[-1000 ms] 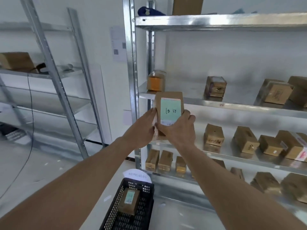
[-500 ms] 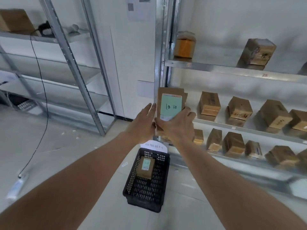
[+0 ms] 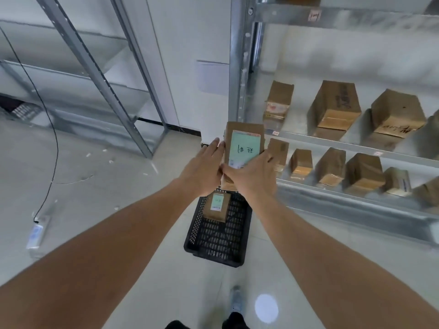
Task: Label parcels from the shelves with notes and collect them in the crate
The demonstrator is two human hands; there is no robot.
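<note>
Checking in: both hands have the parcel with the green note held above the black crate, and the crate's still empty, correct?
Not quite. The crate is not empty: the head view shows one labelled parcel lying in it. The rest holds: the right hand grips the held parcel with the green note, the left hand lies flat against its side.

Open crate (image 3: pixel 241 233) floor beside labelled parcel (image 3: pixel 216 207)

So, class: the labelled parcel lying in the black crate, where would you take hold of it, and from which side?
Come from above, since the crate walls block its sides. Take the parcel across its two long edges, clear of the green note on its flat top face.
</note>
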